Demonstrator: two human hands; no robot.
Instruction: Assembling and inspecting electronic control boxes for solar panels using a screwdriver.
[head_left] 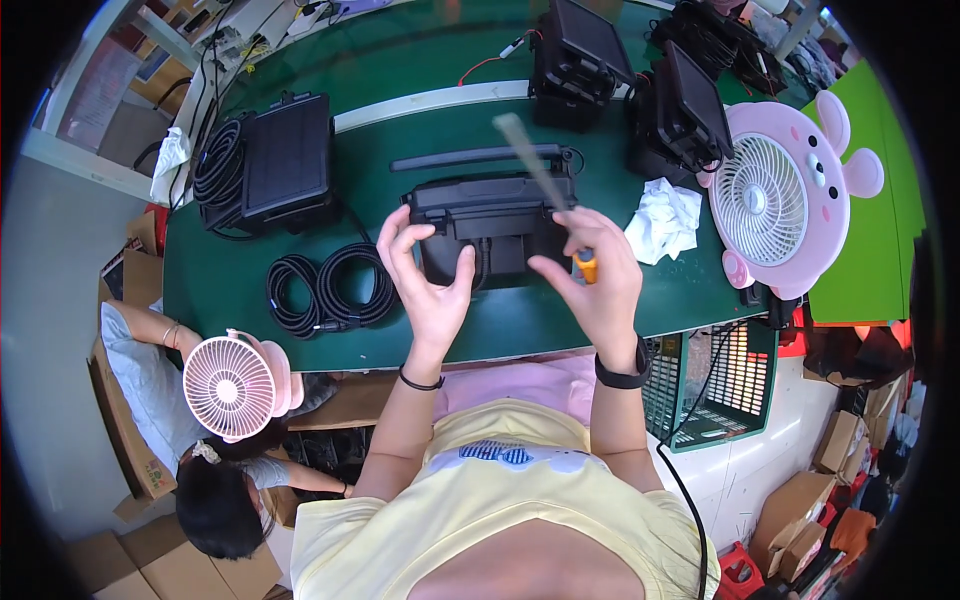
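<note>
A black plastic case lies in front of me on the green table, its front side facing me. My left hand grips its left front corner, with curled fingers at the top edge and the thumb against the front. My right hand is at the right end of the case, closed around a screwdriver with a yellow-orange handle. Its shaft, blurred by motion, points up and left over the case. Just behind the case lies a long flat black bar. Coiled black cable rests left of my left hand.
A black panel unit with cable stands left; two more black units stand at the back right. Crumpled white tissue and a pink fan are right. Another person works low at left, near a small pink fan.
</note>
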